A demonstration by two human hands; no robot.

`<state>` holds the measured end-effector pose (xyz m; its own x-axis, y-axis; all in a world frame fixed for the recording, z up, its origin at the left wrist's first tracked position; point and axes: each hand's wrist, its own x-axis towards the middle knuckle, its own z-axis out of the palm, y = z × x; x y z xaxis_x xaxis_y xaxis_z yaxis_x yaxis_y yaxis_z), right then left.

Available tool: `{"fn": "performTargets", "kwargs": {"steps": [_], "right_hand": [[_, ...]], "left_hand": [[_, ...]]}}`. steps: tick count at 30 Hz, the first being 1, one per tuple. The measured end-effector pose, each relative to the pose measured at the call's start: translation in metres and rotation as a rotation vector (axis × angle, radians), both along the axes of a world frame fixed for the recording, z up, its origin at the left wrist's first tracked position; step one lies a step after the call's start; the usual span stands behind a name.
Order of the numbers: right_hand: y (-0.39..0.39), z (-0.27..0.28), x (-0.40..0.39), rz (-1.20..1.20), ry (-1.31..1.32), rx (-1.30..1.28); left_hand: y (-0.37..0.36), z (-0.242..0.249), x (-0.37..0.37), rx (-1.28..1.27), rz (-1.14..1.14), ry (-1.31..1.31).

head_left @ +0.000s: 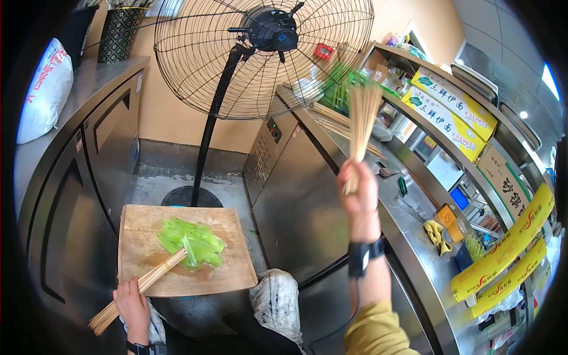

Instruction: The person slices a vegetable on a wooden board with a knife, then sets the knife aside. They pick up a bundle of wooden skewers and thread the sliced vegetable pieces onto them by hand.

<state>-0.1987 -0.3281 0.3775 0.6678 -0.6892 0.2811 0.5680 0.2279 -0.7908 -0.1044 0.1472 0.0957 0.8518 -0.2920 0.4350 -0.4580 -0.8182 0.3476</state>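
Note:
My left hand (131,305) is closed around a bundle of thin bamboo skewers (161,271) at the near left corner of a wooden cutting board (139,234). The far ends of this bundle reach a heap of flat, light green vegetable pieces (207,251), and one green strip (189,252) lies across its tips. Raised on the right, my right hand (360,189) grips another bundle of bamboo skewers (364,121), which fans upward and is slightly blurred at the top.
Beyond the board stands a large black fan (272,29) on a pole. More skewers (355,137) and bagged greens (337,83) lie on the right steel counter (408,222). Yellow boxes (452,109) fill the shelf above. A white sack (47,94) stands on the left counter.

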Motion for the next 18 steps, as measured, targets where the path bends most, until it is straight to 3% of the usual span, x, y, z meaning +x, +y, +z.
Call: {"fn": "performTargets", "kwargs": {"steps": [2, 4, 6, 9, 10, 12, 14, 18], "right_hand": [[-0.070, 0.017, 0.014, 0.013, -0.193, 0.192], [-0.072, 0.025, 0.011, 0.081, -0.121, 0.535], [-0.041, -0.003, 0.010, 0.081, 0.078, 0.357], [0.042, -0.056, 0.018, 0.271, 0.388, 0.046], [0.068, -0.070, 0.020, 0.480, 0.423, -0.096], [0.116, -0.086, 0.028, 0.706, 0.636, -0.324], [0.144, -0.105, 0.035, 0.967, 0.694, -0.613], [0.179, -0.153, 0.058, 1.249, 0.803, -0.787]], "left_hand": [[0.000, 0.001, 0.000, -0.010, -0.005, -0.014], [0.002, 0.001, -0.001, -0.019, 0.000, -0.025], [0.003, -0.007, 0.001, -0.017, 0.026, -0.065], [-0.002, -0.012, 0.004, 0.006, 0.030, -0.047], [-0.003, -0.023, 0.007, -0.096, -0.071, -0.129], [-0.018, 0.013, -0.016, 0.049, -0.247, -0.064], [-0.035, 0.025, -0.031, -0.073, -0.655, -0.152], [-0.097, 0.034, -0.063, -0.037, -0.980, -0.264]]}}
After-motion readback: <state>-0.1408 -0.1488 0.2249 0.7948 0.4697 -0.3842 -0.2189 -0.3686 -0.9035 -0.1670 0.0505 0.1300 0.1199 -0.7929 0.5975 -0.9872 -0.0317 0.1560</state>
